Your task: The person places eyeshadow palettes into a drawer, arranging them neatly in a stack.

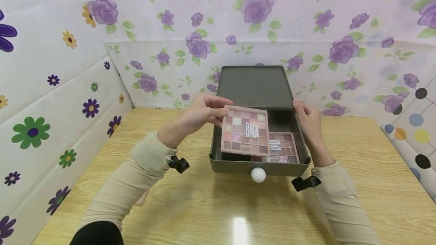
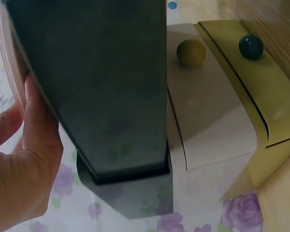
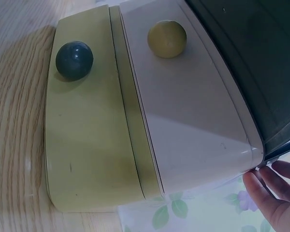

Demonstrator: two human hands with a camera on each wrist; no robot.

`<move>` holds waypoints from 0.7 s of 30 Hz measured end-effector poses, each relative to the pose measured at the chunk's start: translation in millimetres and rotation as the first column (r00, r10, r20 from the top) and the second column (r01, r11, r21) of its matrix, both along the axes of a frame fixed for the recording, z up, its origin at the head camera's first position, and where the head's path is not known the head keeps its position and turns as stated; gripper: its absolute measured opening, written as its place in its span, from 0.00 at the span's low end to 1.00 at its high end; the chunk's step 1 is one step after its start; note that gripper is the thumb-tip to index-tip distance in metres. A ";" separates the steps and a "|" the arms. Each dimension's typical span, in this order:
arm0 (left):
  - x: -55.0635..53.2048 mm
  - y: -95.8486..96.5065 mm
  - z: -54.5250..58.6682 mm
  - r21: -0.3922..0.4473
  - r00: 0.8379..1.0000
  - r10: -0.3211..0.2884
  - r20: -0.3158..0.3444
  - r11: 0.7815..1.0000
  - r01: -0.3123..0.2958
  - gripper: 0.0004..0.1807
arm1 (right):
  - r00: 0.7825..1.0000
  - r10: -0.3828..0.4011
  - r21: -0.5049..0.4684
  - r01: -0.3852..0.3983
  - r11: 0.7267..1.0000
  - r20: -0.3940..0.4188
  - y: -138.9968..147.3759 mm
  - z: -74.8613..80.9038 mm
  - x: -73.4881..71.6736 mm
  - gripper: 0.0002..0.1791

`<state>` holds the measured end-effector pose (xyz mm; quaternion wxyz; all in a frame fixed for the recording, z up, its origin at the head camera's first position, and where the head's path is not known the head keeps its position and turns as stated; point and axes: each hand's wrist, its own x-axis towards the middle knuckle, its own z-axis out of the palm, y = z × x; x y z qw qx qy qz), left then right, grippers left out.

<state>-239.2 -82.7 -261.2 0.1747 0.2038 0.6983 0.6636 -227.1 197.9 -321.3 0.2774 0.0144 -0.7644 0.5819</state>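
Observation:
My left hand point(image 1: 201, 114) pinches a pink eyeshadow palette point(image 1: 245, 129) by its upper left edge. That palette is tilted above the pulled-out dark grey top drawer point(image 1: 238, 167), which has a white knob point(image 1: 258, 175). Inside the drawer lies a second eyeshadow palette point(image 1: 286, 148), partly covered by the first. My right hand point(image 1: 308, 118) rests its fingertips against the right side of the drawer unit, near the grey top's point(image 1: 253, 86) front corner. In the left wrist view, only the edge of the held palette point(image 2: 12, 58) shows beside the drawer.
Below the grey drawer sit a pale drawer point(image 3: 193, 111) with a yellowish knob point(image 3: 167, 38) and an olive-yellow drawer point(image 3: 87, 145) with a dark knob point(image 3: 74, 60). A pink edge point(image 1: 142, 198) shows beside my left forearm on the wooden table point(image 1: 190, 207). Flowered cloth point(image 1: 187, 48) hangs behind.

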 end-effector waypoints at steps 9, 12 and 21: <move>2.3 14.8 -2.5 -0.049 1.000 -0.022 0.011 0.999 0.023 0.19 | 1.000 0.001 -0.014 -0.001 1.000 0.010 -0.4 -0.7 -1.2 0.25; 3.6 20.1 -2.0 -0.069 0.999 -0.029 0.020 0.997 0.030 0.18 | 1.000 -0.005 -0.009 0.005 1.000 0.010 -1.1 -0.5 -0.3 0.25; 4.7 38.1 -4.8 -0.103 0.998 -0.063 0.014 0.993 0.064 0.16 | 1.000 -0.017 -0.005 0.017 1.000 0.016 -1.5 1.0 1.2 0.25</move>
